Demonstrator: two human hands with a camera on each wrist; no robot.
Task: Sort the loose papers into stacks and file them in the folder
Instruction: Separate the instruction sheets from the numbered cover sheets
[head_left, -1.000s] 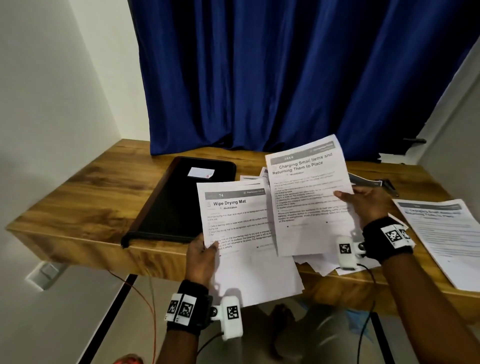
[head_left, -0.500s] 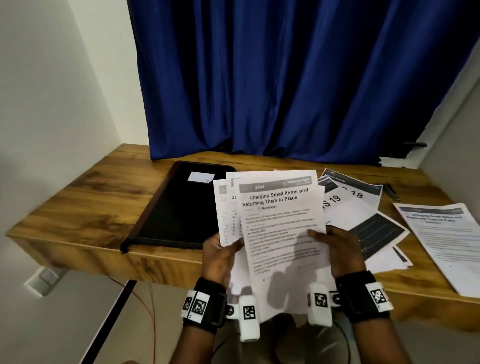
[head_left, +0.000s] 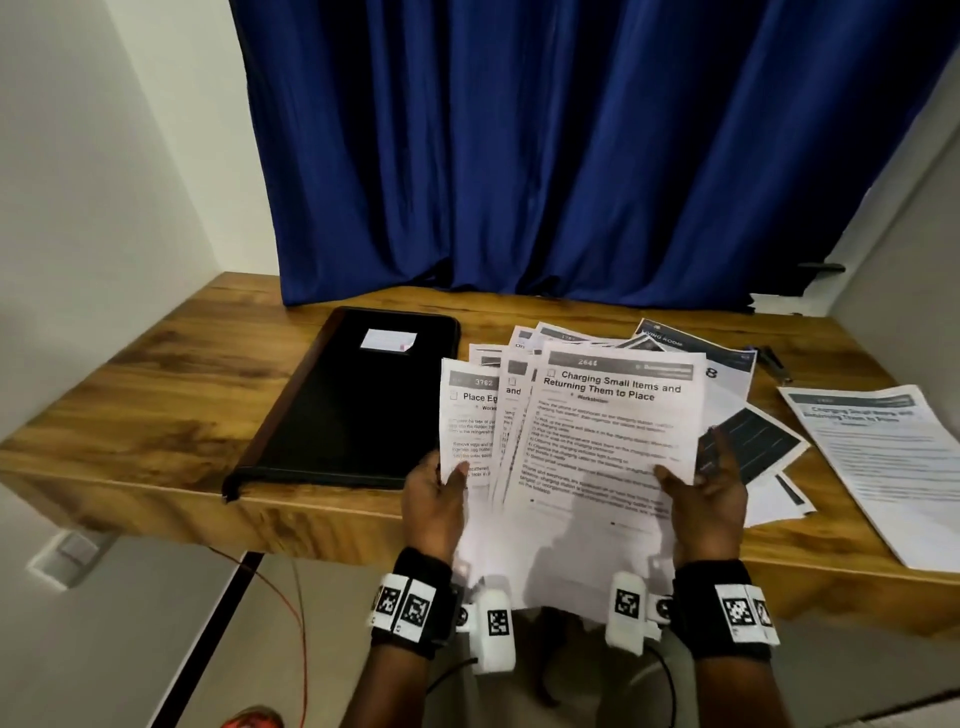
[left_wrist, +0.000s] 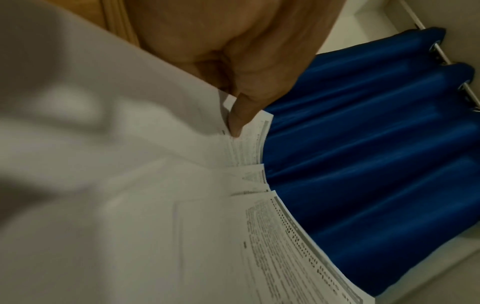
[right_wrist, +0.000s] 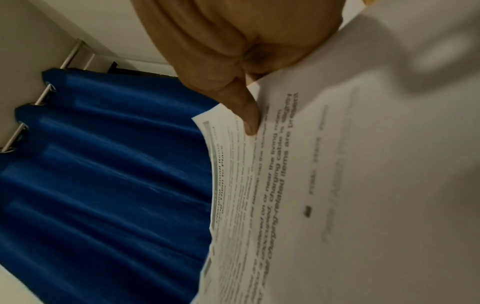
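Note:
Both hands hold a fanned bundle of white printed sheets (head_left: 587, 457) upright over the desk's front edge. The front sheet is headed "Charging Small Items and Returning Them to Place". My left hand (head_left: 434, 491) grips the bundle's left side, thumb on the "Place Eg..." sheet (left_wrist: 244, 144). My right hand (head_left: 701, 493) grips the right side, thumb pressed on the front sheet (right_wrist: 298, 174). A closed black folder (head_left: 353, 405) with a small white label lies on the wooden desk to the left of the bundle. More loose papers (head_left: 753, 441) lie on the desk behind my right hand.
Another printed sheet (head_left: 883, 457) lies at the desk's right end, overhanging the front edge. A small dark object (head_left: 774, 358) sits near the back right. A blue curtain (head_left: 571, 156) hangs behind the desk (head_left: 182, 374). White walls close in left and right.
My right hand has brought the "Charging Small Items" sheet leftward onto the sheets in my left hand. Both hands have since come together on one bundle.

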